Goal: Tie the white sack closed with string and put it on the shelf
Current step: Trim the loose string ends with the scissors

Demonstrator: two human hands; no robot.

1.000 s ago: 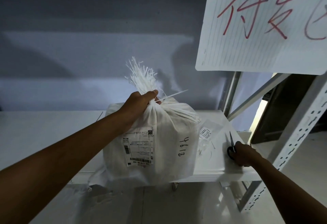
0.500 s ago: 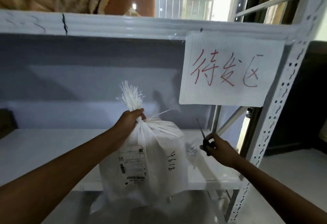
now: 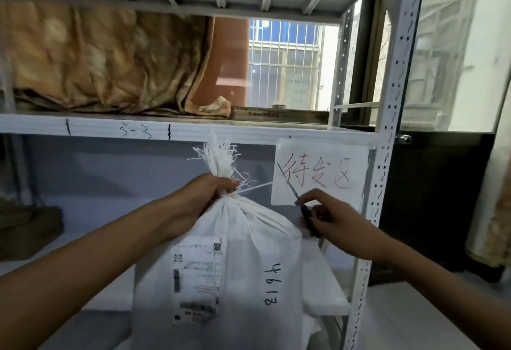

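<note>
- White woven neck of the sack (image 3: 221, 266) bunched inside the left grip (image 3: 210, 195), fingers curled tight round it just under the frayed top (image 3: 221, 159).
- Thin white string (image 3: 254, 188) poking out rightward from that fist; any knot hidden behind the fingers.
- Hanging from the left grip in front of the lower shelf board (image 3: 326, 294); sack's bottom cut off by the lower edge, so resting or lifted cannot be told.
- Printed shipping label (image 3: 197, 275) on the sack's face, with barcodes and a small square code, text too small to read; beside it, handwritten in black and turned sideways, "4613" (image 3: 272, 283).
- Right grip (image 3: 334, 219) closed round dark-handled scissors (image 3: 304, 213), just beside the sack's shoulder; blades seen only as one thin line slanting up-left.
- Blade tip overlapping a paper sign (image 3: 331, 161) hung from the shelf beam (image 3: 249, 131); three red handwritten characters, 待发区.
- Beam marked "3-3" in black between two short strokes.
- Rumpled brownish cloth (image 3: 105, 59) on the upper shelf, blurred; barred window (image 3: 284, 65) behind.
</note>
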